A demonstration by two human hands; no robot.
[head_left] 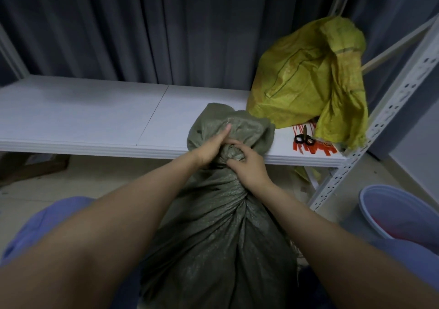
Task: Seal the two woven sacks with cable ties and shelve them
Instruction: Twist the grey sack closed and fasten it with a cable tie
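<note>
A full grey-green woven sack (pixel 221 232) stands on the floor between my knees, its gathered top flopping onto the white shelf (pixel 95 116). My left hand (pixel 211 148) grips the bunched neck from the left, thumb lying up along the cloth. My right hand (pixel 247 163) grips the same neck from the right, fingers curled into the folds. A yellow woven sack (pixel 306 80) sits on the shelf at the right, its mouth loose and drooping. Orange-red cable ties (pixel 318 148) lie on the shelf beside it, with black-handled scissors (pixel 304 138) on top of them.
A white perforated steel upright (pixel 384 123) frames the shelf's right end. A pale blue bucket (pixel 399 211) stands on the floor at the right. Dark curtains (pixel 142 28) hang behind the shelf. Brown cardboard (pixel 33 168) lies on the floor under the shelf at left.
</note>
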